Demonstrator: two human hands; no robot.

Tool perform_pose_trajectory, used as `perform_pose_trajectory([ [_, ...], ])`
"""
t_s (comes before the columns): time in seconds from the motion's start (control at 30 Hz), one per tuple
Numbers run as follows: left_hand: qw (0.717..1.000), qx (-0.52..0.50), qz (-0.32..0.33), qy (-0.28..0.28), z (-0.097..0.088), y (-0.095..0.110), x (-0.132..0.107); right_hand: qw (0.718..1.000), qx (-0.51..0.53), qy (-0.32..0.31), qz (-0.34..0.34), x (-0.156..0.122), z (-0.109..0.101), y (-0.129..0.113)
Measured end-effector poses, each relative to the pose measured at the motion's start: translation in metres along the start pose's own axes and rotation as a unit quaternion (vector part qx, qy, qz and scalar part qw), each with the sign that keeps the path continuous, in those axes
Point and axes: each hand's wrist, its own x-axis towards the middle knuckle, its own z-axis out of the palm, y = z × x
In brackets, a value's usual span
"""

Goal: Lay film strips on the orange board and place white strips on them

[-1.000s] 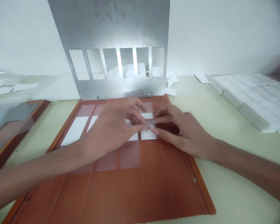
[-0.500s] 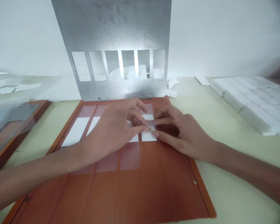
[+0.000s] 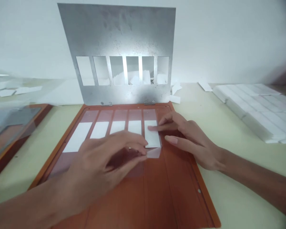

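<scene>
Thumb and fingers of my left hand are pinched on the corner of a clear film strip, just below the rightmost white card. A fingertip of my right hand presses on that card; its thumb is apart and it grips nothing. The card lies in a slot of the orange-brown grooved board. More white cards lie in a row to the left, each over a clear film strip. My left hand hides parts of the board and the neighbouring strips.
Hinged to the board's far edge, a metal plate with a row of rectangular windows stands upright. Stacks of white cards lie at right. Paper scraps are behind. Another framed board with clear sheets is at left.
My left hand has moved down and toward me, peeling up or drawing out the film's lower end. The rightmost card is now uncovered. My right thumb has moved off the card.
</scene>
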Motion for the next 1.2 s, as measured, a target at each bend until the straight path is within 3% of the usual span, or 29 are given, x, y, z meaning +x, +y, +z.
perform_pose_trajectory([
  [0.13,0.992,0.064,0.108,-0.030,0.003,0.006,-0.012,1.000,-0.029,0.009,0.010,0.000,0.000,-0.002],
  [0.27,0.952,0.207,0.215,-0.065,0.008,0.012,-0.030,0.996,-0.082,0.006,0.018,0.002,0.002,-0.006],
  [0.33,0.946,0.238,0.213,-0.054,0.014,0.013,-0.041,0.994,-0.105,0.012,0.011,0.003,0.003,-0.005],
  [0.47,0.964,0.212,0.158,0.000,0.026,0.010,-0.056,0.982,-0.184,0.021,-0.023,0.003,0.004,-0.001],
  [0.63,0.955,0.229,0.187,-0.010,0.029,0.007,-0.061,0.963,-0.253,0.039,-0.086,0.003,0.004,0.003],
  [0.93,0.952,0.241,0.187,0.026,0.037,0.006,-0.063,0.949,-0.309,0.053,-0.019,0.009,0.009,0.004],
  [1.2,0.955,0.237,0.176,0.036,0.039,0.007,-0.064,0.952,-0.295,0.077,-0.018,0.009,0.012,0.004],
])
